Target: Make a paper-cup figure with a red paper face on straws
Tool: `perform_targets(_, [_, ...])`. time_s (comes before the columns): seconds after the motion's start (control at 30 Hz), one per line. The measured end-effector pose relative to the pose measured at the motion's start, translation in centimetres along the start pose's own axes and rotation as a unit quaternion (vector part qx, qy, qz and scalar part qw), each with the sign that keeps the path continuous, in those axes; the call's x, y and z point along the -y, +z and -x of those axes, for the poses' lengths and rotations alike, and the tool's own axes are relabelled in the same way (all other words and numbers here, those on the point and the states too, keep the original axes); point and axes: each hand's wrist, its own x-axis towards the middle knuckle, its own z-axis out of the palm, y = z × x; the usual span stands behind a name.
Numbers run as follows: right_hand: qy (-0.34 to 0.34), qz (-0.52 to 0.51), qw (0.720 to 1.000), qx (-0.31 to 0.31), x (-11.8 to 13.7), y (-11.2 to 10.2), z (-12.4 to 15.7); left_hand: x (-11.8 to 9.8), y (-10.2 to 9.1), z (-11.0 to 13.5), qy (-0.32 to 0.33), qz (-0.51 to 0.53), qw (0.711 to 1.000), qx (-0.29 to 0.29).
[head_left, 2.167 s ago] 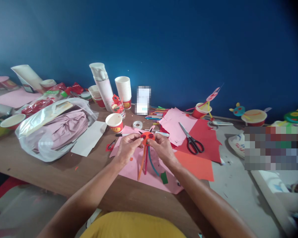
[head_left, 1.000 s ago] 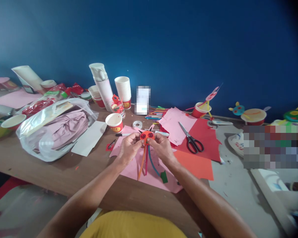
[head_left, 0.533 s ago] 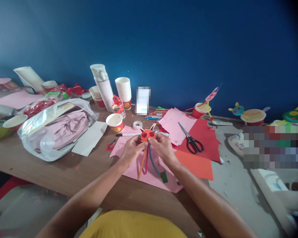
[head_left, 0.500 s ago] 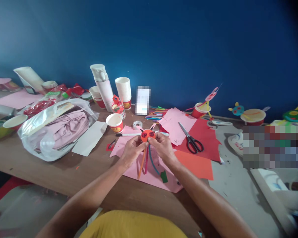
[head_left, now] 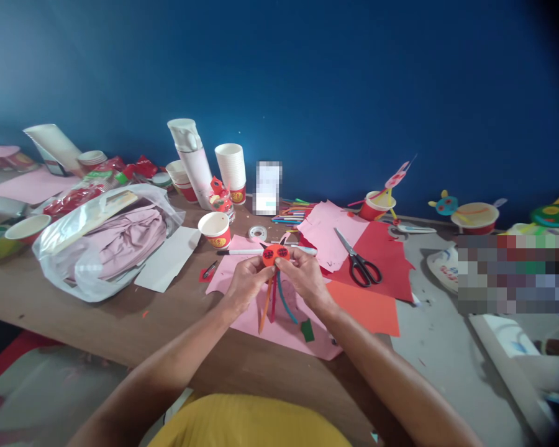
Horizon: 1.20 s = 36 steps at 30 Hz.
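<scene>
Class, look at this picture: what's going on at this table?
A person pinches a small orange paper disc between the left hand and right hand, above a pink sheet on the wooden table. The disc carries two red circles with dark spots, and coloured strips hang below it. Scissors lie untouched on red paper to the right. A marker, tape roll and paper cup sit just beyond the hands.

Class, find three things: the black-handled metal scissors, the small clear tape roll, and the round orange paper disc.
black-handled metal scissors (head_left: 353,254), head view, at the pivot.
small clear tape roll (head_left: 258,238), head view, near rim.
round orange paper disc (head_left: 276,253), head view, front face.
</scene>
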Motion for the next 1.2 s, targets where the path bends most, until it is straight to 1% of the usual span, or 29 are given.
perform_targets(0.23, [0.0, -0.006, 1.0, -0.001, 0.2, 0.0, -0.1, -0.3, -0.1, 0.1, -0.001, -0.034, 0.999, -0.006])
perform_targets(0.37, [0.002, -0.021, 1.0, 0.005, 0.2, 0.1, 0.0, -0.3, -0.1, 0.0, -0.002, -0.032, 0.999, -0.008])
perform_targets(0.57, [-0.013, -0.06, 0.998, 0.028, 0.4, -0.2, 0.2, -0.2, -0.8, -0.5, 0.029, -0.041, 0.999, -0.019])
perform_targets(0.67, [-0.024, -0.069, 0.997, 0.032, 0.4, -0.4, 0.1, -0.3, -1.4, -0.8, 0.045, -0.029, 0.998, -0.039])
perform_targets(0.77, [-0.021, -0.061, 0.997, 0.042, 0.1, -0.4, 0.0, -0.5, -1.9, -0.9, 0.046, -0.026, 0.996, -0.066])
perform_targets(0.83, [-0.014, -0.052, 0.997, 0.056, -0.2, -0.2, 0.0, -0.6, -2.0, -0.9, 0.044, -0.026, 0.996, -0.069])
perform_targets(1.0, [-0.007, -0.041, 0.997, 0.069, -1.3, 0.5, 0.2, -0.6, -1.6, -0.6, 0.039, -0.03, 0.997, -0.063])
perform_targets(1.2, [-0.002, -0.035, 0.997, 0.075, -1.8, 0.9, 0.2, -0.9, -0.9, -0.2, 0.016, -0.056, 0.997, -0.057])
